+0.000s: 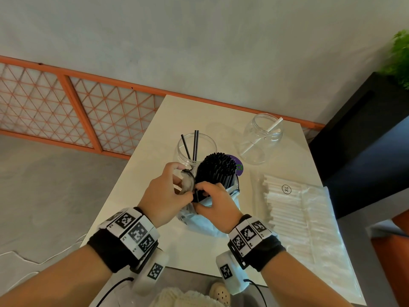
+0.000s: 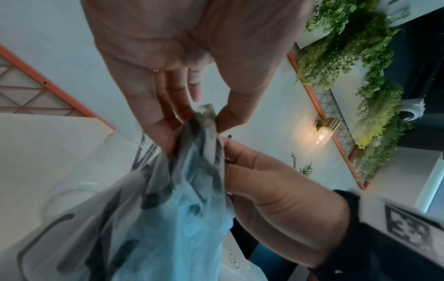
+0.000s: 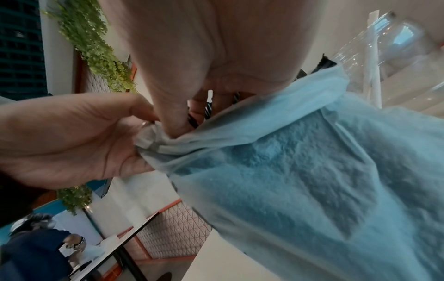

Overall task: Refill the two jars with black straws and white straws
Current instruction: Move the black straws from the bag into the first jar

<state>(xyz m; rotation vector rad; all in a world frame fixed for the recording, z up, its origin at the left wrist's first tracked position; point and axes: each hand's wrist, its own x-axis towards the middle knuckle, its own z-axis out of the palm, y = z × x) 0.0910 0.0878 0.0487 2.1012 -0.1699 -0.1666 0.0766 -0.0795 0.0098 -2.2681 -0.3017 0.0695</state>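
Black straws [image 1: 218, 171] in bag [image 1: 205, 220], both hands pinching it; white pack [image 1: 294, 209] marked "XL".

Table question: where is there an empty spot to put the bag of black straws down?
Bare tabletop lies along the far edge behind both jars, and at the near left corner beside the left hand. It is crowded in the middle, around the black-straw jar and the bag of black straws, and on the right, where the pack of white straws lies.

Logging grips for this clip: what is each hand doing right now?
Left hand: pinches the bunched edge of the bag.
Right hand: fingers curled on the black straws at the bag's mouth.
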